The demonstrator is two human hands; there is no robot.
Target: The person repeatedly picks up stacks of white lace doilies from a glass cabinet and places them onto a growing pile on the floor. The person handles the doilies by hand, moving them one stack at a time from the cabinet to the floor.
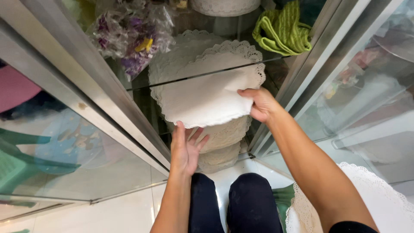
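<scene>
A glass-fronted cabinet (108, 108) with metal frames stands open over a pale tiled floor (125, 211), seen from above by a person crouching before it, dark-trousered knees (241, 203) at the bottom of the view. On a glass shelf (207, 74) inside lie white lace-edged doilies (194, 56), with a bundle of clear wrapped purple and yellow items (129, 34) to the left and a folded green cloth (282, 30) to the right. The right hand (261, 105) pinches the right edge of a large round white lace doily (207, 97), holding it out flat in front of the shelf. The left hand (186, 149) is open below it, palm up and fingers spread, its fingertips just at the doily's lower edge. Beneath both hands sits a stack of cream lace doilies (222, 144) on the cabinet's lower level. Another white lace-edged piece (379, 194) lies at the lower right beside the right forearm.
</scene>
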